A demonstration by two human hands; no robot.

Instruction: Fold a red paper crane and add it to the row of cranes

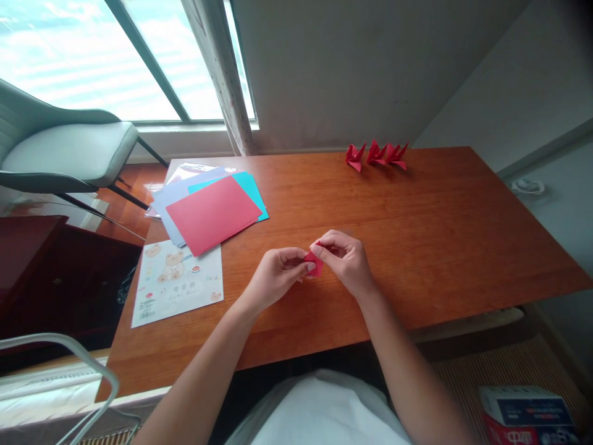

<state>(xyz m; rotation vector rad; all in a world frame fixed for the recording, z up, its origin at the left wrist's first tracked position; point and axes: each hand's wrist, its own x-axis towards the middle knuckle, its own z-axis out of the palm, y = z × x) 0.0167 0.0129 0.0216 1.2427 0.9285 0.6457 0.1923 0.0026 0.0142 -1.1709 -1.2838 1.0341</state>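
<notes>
A small folded piece of red paper (pixel 315 262) is pinched between both my hands just above the middle of the wooden table (pixel 440 247). My left hand (pixel 277 275) grips its left side with curled fingers. My right hand (pixel 345 259) closes on its right side, thumb and fingertips pressed together. Much of the paper is hidden by my fingers.
Three red folded paper cranes (pixel 376 154) stand in a row at the table's far edge. A stack of coloured sheets with a red sheet (pixel 212 213) on top lies at the left, with a printed bear sheet (pixel 178 281) nearer me. A grey chair (pixel 65 151) stands by the window.
</notes>
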